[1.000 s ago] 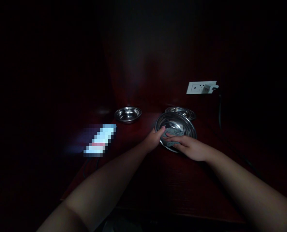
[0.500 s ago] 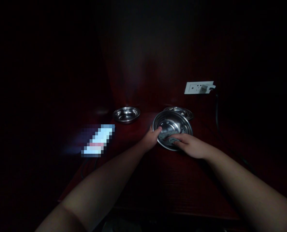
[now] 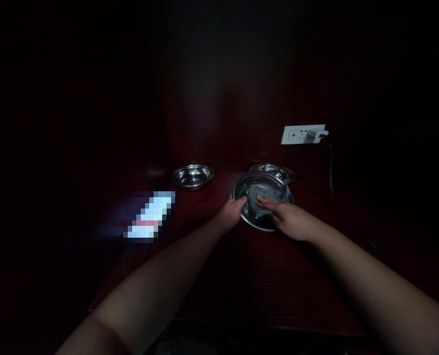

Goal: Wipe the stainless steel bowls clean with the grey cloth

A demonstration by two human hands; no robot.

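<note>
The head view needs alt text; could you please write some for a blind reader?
A person's left hand grips a metal bowl while the right hand lies on a cloth inside it. Behind, another bowl and a dish stand on a dark table; a pixelated rectangle glows at left.

We record a left arm [image 3: 160, 276] and a right arm [image 3: 371, 281], both bare along all that shows. Outlines are smooth, broad toward the lower edge of view, narrowing to the wrists. We note a crease across the left arm near the elbow. Left hand [image 3: 231, 213]: bare, thumb visible. Right hand [image 3: 295, 220]: bare, slim-fingered. Finer detail is too dim.
</note>
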